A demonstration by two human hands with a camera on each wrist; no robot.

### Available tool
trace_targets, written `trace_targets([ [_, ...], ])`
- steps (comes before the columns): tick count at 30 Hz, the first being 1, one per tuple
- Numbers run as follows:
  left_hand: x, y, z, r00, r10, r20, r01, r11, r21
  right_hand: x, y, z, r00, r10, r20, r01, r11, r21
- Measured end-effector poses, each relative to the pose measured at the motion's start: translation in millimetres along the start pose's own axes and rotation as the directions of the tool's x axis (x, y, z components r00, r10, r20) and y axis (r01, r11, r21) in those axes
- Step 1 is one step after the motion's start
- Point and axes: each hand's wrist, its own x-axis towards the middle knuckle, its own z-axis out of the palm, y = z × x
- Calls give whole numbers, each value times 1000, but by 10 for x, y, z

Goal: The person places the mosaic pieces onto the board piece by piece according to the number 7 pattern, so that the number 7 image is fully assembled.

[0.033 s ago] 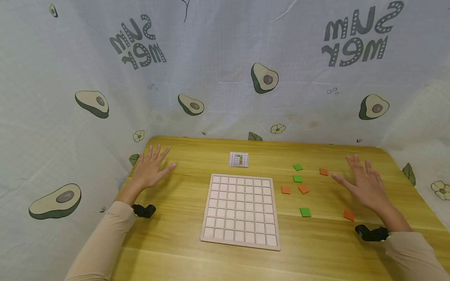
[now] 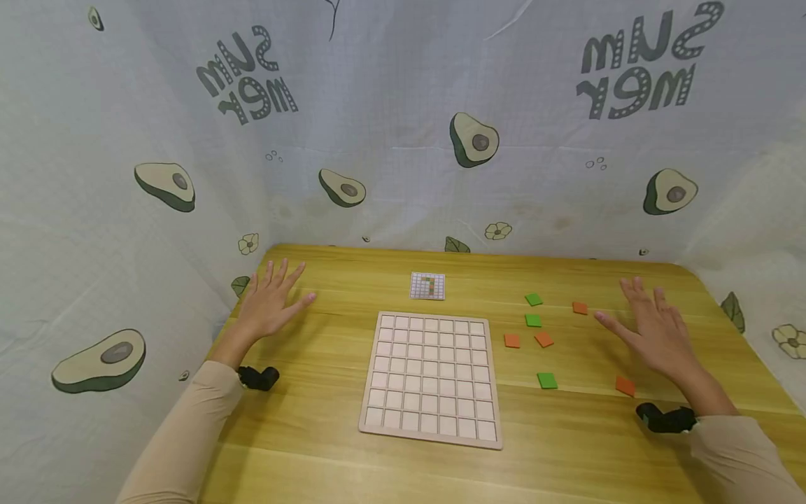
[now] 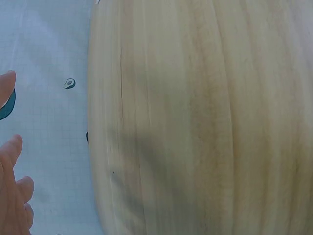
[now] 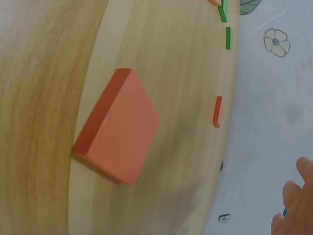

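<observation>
My left hand is held out over the left side of the table, fingers spread, holding nothing. On the right, my right hand hovers with spread fingers and nothing in its grasp. Nearest to it are an orange tile below the palm and another orange tile left of the fingertips. In the right wrist view, the closer orange tile looms large on the wood. A pale wooden grid board lies between the hands, its square cells holding no tiles.
A small printed card with a coloured grid pattern lies behind the board. Green tiles and more orange tiles are scattered right of the board. A white curtain with avocado prints hangs around the wooden table.
</observation>
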Motion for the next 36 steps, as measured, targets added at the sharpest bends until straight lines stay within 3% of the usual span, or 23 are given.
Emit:
trace_targets([
  [7, 4, -2, -2, 1000, 3, 0, -3, 1000, -11, 17, 5, -18, 1000, -19, -9, 19, 1000, 0],
  [18, -15, 22, -52, 1000, 15, -1, -15, 1000, -27, -5, -66, -111, 998, -59, -23, 62, 990, 127],
  [27, -28, 132, -69, 998, 64, -5, -64, 997, -37, -47, -240, -135, 995, -98, -12, 98, 953, 286],
  [36, -50, 253, 8, 994, 105, 4, -105, 994, -26, -64, -379, -55, 991, -134, -13, 131, 932, 339],
])
